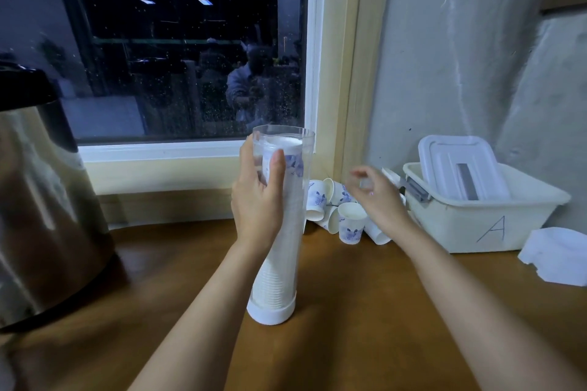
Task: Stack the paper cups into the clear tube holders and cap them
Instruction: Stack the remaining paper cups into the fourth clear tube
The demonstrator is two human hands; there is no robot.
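Note:
A tall clear tube holder [287, 232] stands upright on the wooden table on its white base cap [271, 313]. It is filled almost to its open rim with a stack of paper cups [287, 149]. My left hand [259, 197] grips the tube's upper part, thumb in front. My right hand [376, 197] hovers blurred to the right, above loose cups, fingers loosely curled and holding nothing that I can make out. Several loose white paper cups with blue flowers [349, 225] lie and stand in the corner by the wall.
A large steel hot-water urn [41, 200] stands at the left. At the right a cream plastic tub marked "A" [482, 225] holds a white lid. White tissue paper [559, 257] lies at the far right. A dark window is behind.

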